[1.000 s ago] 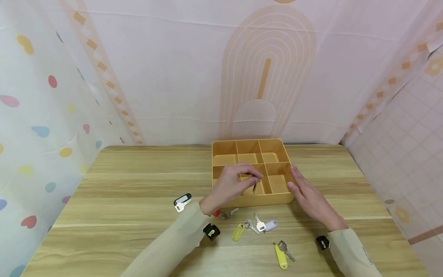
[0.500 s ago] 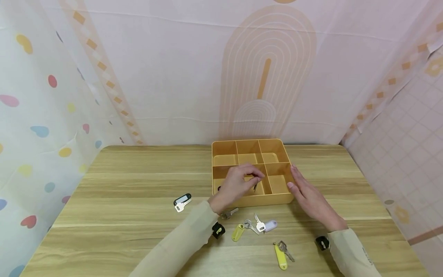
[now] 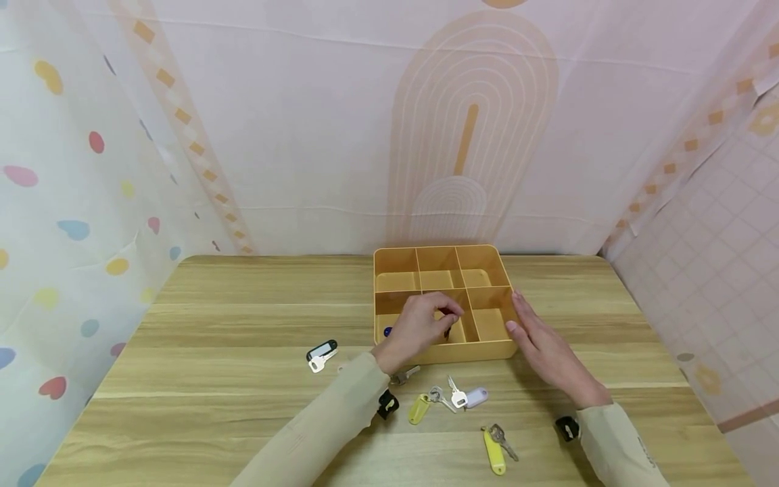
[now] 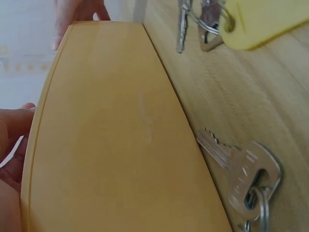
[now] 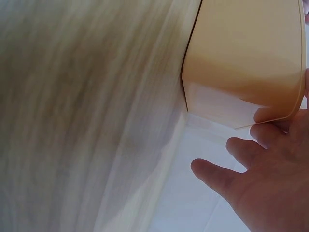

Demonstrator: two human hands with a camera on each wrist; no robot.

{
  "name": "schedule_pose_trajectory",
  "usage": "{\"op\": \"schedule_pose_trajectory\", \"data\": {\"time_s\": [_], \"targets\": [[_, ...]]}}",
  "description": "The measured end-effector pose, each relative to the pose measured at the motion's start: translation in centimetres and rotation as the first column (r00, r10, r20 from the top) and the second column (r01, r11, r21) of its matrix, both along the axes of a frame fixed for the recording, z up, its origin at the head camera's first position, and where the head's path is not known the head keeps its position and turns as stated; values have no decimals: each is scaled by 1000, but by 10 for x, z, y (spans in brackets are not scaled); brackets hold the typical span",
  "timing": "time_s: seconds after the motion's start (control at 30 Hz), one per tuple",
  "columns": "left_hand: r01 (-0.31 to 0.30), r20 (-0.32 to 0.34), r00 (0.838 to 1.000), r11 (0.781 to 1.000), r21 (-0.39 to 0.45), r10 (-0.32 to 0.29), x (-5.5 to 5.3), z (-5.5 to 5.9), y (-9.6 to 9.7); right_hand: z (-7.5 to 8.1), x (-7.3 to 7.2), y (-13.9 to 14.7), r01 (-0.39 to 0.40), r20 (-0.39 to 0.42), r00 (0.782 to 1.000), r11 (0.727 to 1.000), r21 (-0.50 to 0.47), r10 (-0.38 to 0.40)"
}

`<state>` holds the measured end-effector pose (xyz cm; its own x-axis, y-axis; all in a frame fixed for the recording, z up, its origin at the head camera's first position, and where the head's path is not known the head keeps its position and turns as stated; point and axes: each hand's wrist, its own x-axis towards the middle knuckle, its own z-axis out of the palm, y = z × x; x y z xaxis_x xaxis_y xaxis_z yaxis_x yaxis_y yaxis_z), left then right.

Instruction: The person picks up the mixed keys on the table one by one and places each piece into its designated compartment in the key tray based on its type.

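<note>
My left hand (image 3: pixel 420 325) reaches over the front middle compartment of a yellow divided box (image 3: pixel 468 351). Thumb and index finger pinch a thin dark piece (image 3: pixel 447 333), too small to make out, low in that compartment. The left wrist view is filled by the box's front wall (image 4: pixel 106 125). Flat along the box's right side lies my right hand (image 3: pixel 544 348), fingers extended, thumb near the front corner; the right wrist view has its fingers (image 5: pixel 246 152) at the box's end. A small blue item (image 3: pixel 387 331) shows in the front left compartment, partly behind my left hand.
Before the box lie keys with tags: a dull key (image 3: pixel 404 375) by my left wrist, an olive-yellow tag (image 3: pixel 419 409), a lilac tag (image 3: pixel 476 397), and a bright yellow tag (image 3: pixel 495 453). A black-tagged key (image 3: pixel 321 355) lies left. A patterned cloth (image 3: pixel 304 135) hangs behind the table.
My left hand has shifted slightly right and lower into the front middle compartment, with the dark piece still pinched. The blue item has come into sight. My right hand has stayed put.
</note>
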<state>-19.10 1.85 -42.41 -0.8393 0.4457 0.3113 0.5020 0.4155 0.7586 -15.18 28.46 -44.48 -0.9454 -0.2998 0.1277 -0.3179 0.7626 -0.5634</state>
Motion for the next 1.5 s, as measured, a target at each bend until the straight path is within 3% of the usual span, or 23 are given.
{"op": "schedule_pose_trajectory", "data": {"time_s": [0.27, 0.53, 0.8, 1.03, 1.3, 1.5], "targets": [[-25, -101, 995, 983, -180, 7, 1, -1, 3, -2, -2, 1, 3, 2, 1000, 1000, 2, -3], [-32, -227, 973, 959, -283, -34, 7, 5, -8, -2, -6, 0, -5, 18, 1000, 1000, -8, 6], [-32, -190, 981, 952, -304, -28, 19, 4, -34, -1, -9, 6, -6, 22, 1000, 1000, 3, 6], [-36, -241, 969, 946, -322, -45, 30, -2, -61, 0, -10, 9, 3, 32, 999, 1000, -4, -3], [-52, -246, 969, 944, -325, -31, 43, -9, -105, -2, -9, 11, 3, 20, 1000, 1000, 4, -3], [-33, -204, 978, 941, -337, -39, 47, -15, -144, -5, -10, 11, 3, 1, 1000, 1000, 2, -3]]}}
